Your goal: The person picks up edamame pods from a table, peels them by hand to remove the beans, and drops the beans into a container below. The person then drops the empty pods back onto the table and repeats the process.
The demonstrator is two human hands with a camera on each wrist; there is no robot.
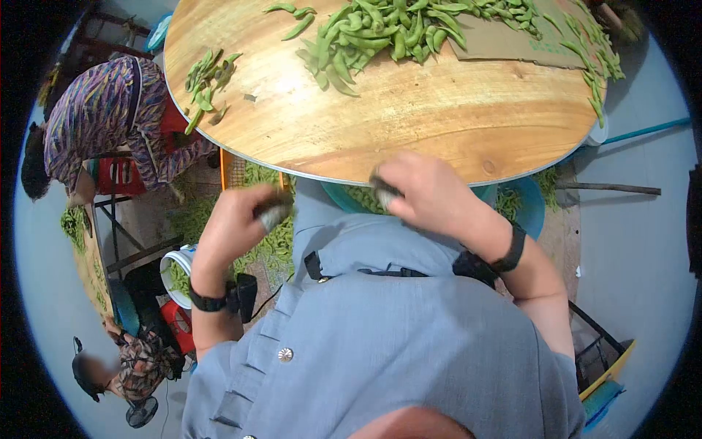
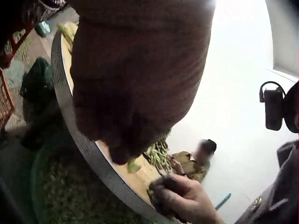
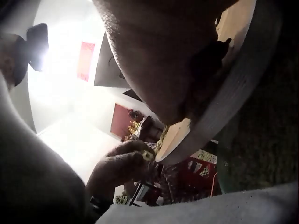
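Near the table's front edge, in the head view, my left hand point(image 1: 245, 219) has curled, blurred fingers and a pale wrap on the thumb. My right hand point(image 1: 424, 190) is over a green basin point(image 1: 336, 196), its fingers curled inward, also with a pale wrap. The hands are apart. A green pod point(image 2: 134, 165) shows by the left fingertips in the left wrist view; whether it is gripped is unclear. A dark pointed shape point(image 3: 212, 56) lies against the right fingers, too dark to identify. Green pods point(image 1: 380, 29) are heaped on the round wooden table point(image 1: 329, 132).
Flattened cardboard point(image 1: 504, 44) lies under pods at the table's right. A smaller pod pile point(image 1: 208, 77) is at the left. A white bucket point(image 1: 175, 274) and a blue basin point(image 1: 530, 208) hold greens below. Two people work at the left.
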